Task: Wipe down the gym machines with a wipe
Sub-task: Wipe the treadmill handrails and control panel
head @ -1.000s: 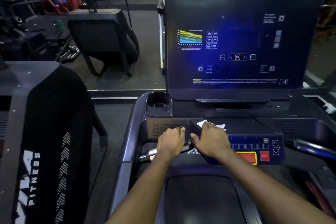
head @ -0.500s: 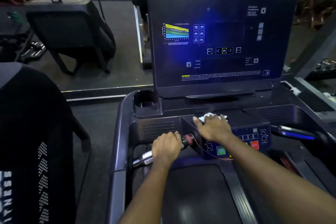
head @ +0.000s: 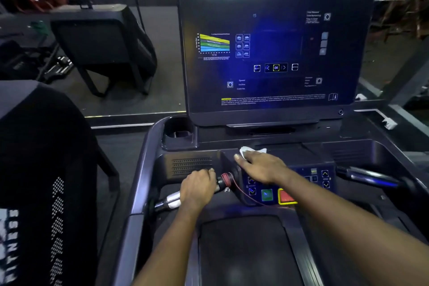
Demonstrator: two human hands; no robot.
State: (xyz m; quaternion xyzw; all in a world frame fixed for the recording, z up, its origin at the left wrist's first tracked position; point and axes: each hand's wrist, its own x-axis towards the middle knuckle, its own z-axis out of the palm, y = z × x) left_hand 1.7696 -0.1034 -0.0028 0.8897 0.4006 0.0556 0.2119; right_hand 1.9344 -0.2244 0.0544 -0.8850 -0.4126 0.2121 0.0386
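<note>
1. A round cup holder [head: 178, 133] is set into the left corner of the treadmill console [head: 290, 144]; its inside is dark, and what lies in it cannot be told.
2. A shallow recess [head: 362, 153] is seen on the right side of the console, with a slotted grille on its wall.
3. The white wipe [head: 249, 151] is pressed flat on the top of the raised control panel [head: 290, 183], just in front of the screen's base, and is held under the fingers of the right hand [head: 260, 167]; only its crumpled far edge is shown.
4. The left hand [head: 197, 189] is closed around the left handlebar [head: 171, 201], a shiny metal grip beside a red ring [head: 226, 180] with a thin red cord.
5. The right handlebar [head: 369, 177] is left free, well apart from both hands.
6. Open surface is left to the right of the wipe on the panel top; the left edge of the panel is just beside the fingertips.
7. The large dark screen [head: 276, 53] stands upright behind, glossy and lit blue, with a coloured chart and an OK key.
8. A green button [head: 267, 194] and a red button [head: 285, 196] with a yellow border are set on the panel's sloped front.
9. The matte black belt [head: 246, 253] lies below, between the forearms.
10. A second machine [head: 46, 169], black with dotted lettering, stands to the left across a narrow gap.
</note>
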